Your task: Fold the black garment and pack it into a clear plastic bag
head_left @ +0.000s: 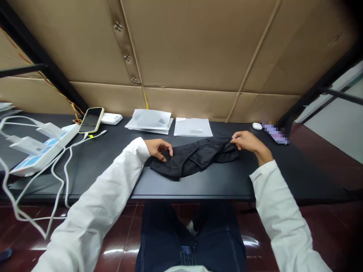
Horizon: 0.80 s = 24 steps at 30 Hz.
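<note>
A crumpled piece of black cloth point(195, 156) lies stretched sideways along the front of the dark table; its folds hide what kind of item it is. At its right end, my right hand point(245, 142) is closed in a pinch on the upper edge of the fabric. My left hand point(159, 148) is over the left end, its thumb and fingers curved but apart. Whether those fingertips touch the cloth I cannot tell.
Behind the cloth lie folded white sleeves point(150, 120) and a flat white packet point(193, 127). To the left are a phone point(91, 120), a white power bank point(111, 118), and a power strip point(48, 149) with trailing white cables. A white earbud case point(257, 126) sits at the right.
</note>
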Motion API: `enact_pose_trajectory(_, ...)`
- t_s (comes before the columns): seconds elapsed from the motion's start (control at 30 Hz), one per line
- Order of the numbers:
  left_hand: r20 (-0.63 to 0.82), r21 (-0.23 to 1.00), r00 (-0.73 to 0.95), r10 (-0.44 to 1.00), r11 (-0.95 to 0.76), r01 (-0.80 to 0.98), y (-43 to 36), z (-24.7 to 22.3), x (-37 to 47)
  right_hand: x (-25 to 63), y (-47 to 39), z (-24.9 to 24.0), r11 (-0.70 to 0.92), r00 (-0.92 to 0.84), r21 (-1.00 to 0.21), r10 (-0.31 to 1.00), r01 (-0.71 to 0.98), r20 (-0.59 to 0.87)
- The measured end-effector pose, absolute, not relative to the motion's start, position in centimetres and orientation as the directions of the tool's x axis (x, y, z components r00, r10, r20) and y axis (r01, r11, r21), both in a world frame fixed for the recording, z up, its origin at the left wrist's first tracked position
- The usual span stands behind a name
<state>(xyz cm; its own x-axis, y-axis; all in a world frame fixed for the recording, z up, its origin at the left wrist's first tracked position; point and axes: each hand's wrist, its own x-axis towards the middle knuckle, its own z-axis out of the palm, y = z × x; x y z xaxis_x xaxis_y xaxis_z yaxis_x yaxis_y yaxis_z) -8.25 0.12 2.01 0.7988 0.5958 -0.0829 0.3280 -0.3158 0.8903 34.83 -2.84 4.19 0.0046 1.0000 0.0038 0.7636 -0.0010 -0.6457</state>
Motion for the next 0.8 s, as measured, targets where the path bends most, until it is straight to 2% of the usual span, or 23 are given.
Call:
enact_pose_trajectory(0.13,-0.107,0.896,0.806,0.582,-0.294,0.332,0.4,2.2,-8.2,34.6,-3.5,5.0,-0.067,-0.043,-0.827,0.993,0.558,-0.109)
enact_pose_trajectory(0.2,-0.154,0.89,0.82,0.551,-0.282,0.357,0.6,2.5,-8.3,34.6,-4.0,5.4,-0.141,-0.121,-0.864,0.967,0.483,-0.225)
enact_pose_trajectory(0.3,-0.191,0.887,0.846,0.497,-0.282,0.366,0.9,2.8,-8.4,34.8,-4.5,5.4,-0.244,-0.258,-0.786,0.854,0.568,-0.452)
enact_pose_trajectory(0.4,-0.172,0.895,0.875,0.452,-0.299,0.331,1.1,2.8,-8.5,35.5,-4.2,4.9,-0.277,-0.213,-0.677,0.81,0.682,-0.546)
enact_pose_trajectory(0.5,-0.135,0.895,0.893,0.428,-0.334,0.295,1.0,2.8,-8.5,36.3,-3.3,4.2,-0.231,-0.141,-0.657,0.876,0.717,-0.462)
enact_pose_trajectory(0.63,-0.126,0.916,0.889,0.44,-0.292,0.274,-0.1,3.6,-8.6,37.0,-2.3,3.5,-0.076,-0.13,-0.674,0.96,0.735,-0.25)
enact_pose_trajectory(0.7,-0.124,0.94,0.919,0.374,-0.254,0.23,-1.0,4.3,-8.5,36.7,-2.1,3.2,-0.037,-0.074,-0.631,0.986,0.775,-0.15)
enact_pose_trajectory(0.8,-0.092,0.954,0.971,0.222,-0.26,0.15,-2.0,5.0,-8.1,35.6,-2.0,2.9,-0.086,0.043,-0.554,0.995,0.828,-0.089)
